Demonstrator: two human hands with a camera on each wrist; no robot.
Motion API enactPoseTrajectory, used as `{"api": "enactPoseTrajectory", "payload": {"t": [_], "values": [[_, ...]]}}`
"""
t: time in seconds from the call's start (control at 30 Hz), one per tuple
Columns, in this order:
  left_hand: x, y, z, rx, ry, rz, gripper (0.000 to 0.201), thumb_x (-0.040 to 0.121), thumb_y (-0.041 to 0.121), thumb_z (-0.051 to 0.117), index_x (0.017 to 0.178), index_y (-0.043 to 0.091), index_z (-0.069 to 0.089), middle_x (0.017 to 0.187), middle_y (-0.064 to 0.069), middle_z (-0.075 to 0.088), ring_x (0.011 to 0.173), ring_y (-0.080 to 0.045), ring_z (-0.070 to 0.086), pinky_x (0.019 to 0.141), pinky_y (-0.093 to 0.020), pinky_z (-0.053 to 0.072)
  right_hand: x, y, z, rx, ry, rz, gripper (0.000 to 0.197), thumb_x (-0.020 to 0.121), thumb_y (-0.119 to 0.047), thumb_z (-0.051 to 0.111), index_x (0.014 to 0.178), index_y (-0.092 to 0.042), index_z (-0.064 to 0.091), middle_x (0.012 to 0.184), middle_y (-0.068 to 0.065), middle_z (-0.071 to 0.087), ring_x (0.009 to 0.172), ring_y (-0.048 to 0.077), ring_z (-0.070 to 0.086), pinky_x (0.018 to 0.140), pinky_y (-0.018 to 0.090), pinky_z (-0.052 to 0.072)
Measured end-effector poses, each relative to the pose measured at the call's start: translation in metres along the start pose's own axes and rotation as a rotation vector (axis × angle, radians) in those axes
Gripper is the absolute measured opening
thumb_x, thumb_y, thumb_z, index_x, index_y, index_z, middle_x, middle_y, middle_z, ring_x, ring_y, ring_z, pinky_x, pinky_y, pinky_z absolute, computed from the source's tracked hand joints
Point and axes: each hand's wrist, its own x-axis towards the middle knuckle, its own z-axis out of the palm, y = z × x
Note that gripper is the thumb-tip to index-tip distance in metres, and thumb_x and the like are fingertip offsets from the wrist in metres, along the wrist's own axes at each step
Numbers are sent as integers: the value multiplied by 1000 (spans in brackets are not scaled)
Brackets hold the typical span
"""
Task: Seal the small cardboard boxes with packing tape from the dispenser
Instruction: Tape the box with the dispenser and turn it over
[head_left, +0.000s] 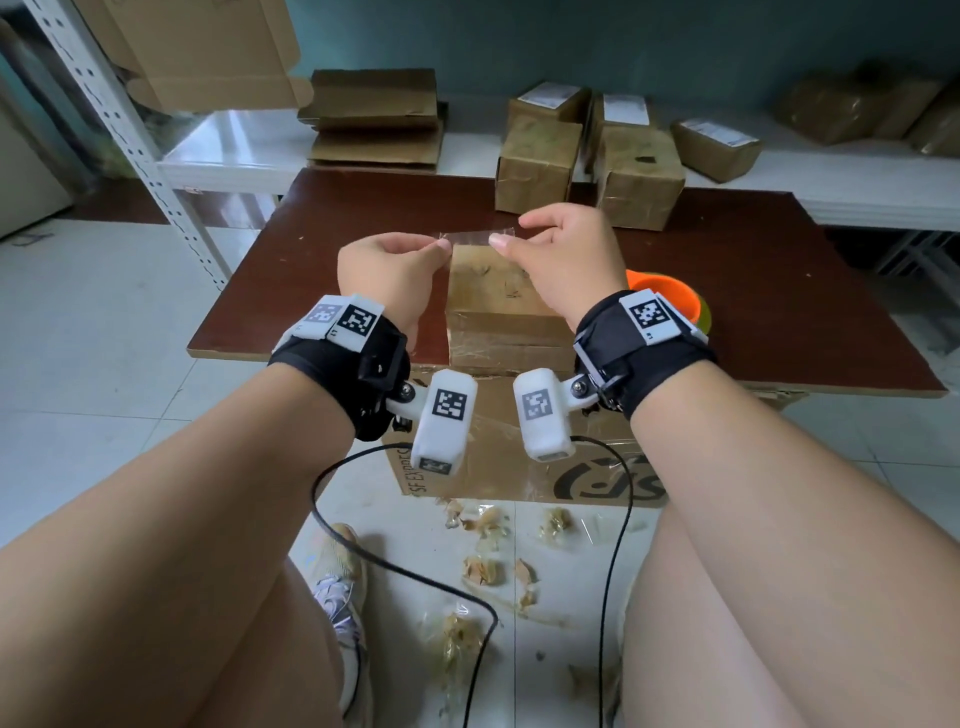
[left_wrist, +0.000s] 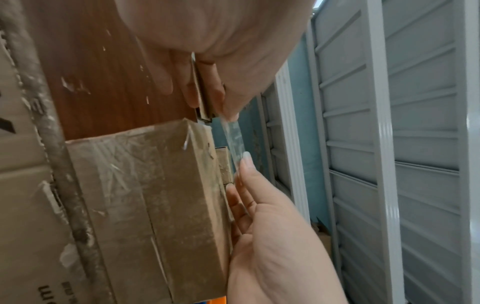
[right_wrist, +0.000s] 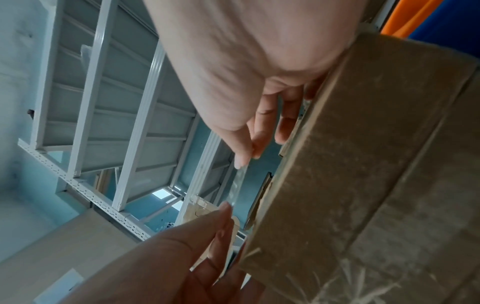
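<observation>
A short strip of clear tape (head_left: 470, 238) is stretched level between my two hands, just above the far top edge of a small cardboard box (head_left: 493, 301) on the brown table (head_left: 779, 312). My left hand (head_left: 436, 248) pinches the strip's left end and my right hand (head_left: 511, 232) pinches its right end. In the left wrist view the tape (left_wrist: 235, 139) hangs clear of the box (left_wrist: 155, 195). The right wrist view shows the tape (right_wrist: 240, 183) beside the box (right_wrist: 363, 174), not touching it. An orange tape dispenser (head_left: 665, 291) sits behind my right wrist, mostly hidden.
Several taped small boxes (head_left: 537, 163) stand at the table's far edge and on the white shelf behind. Flat cardboard (head_left: 374, 119) is stacked at back left. A large printed carton (head_left: 519, 467) sits under the table; tape scraps (head_left: 483, 566) and a black cable (head_left: 363, 551) lie on the floor.
</observation>
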Motion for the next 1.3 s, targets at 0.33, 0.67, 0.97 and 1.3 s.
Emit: {"api": "enactPoseTrajectory", "payload": {"t": [0.33,0.67,0.97,1.3], "values": [[12,-13,6,-85,-60,-259,42,54,35,97,86,13,78,83,-14,81,83,-46,79,70,-77,58,3,5,5,-136,74,-3,35,78,-42,90,104,-26,74,84,-8,75,85,10,71,78,29,56],[17,-22,15,-63,41,-367,83,55,51,95,121,7,67,94,-8,79,77,-31,80,76,-47,67,1,5,11,-318,142,-15,57,77,-46,91,123,-25,66,127,4,60,117,27,60,100,36,52],[0,2,6,-302,-127,-463,38,81,40,77,106,11,73,108,0,76,93,-26,75,87,-43,59,-22,-8,-4,-150,164,-127,36,102,-13,59,134,-24,71,129,6,65,118,23,63,106,40,49],[-70,34,2,-158,-33,244,42,85,51,85,107,17,72,103,0,78,93,-14,78,86,-44,66,-63,-28,-25,-23,366,-427,48,80,-47,83,121,-23,75,118,-2,63,120,23,55,104,41,48]]}}
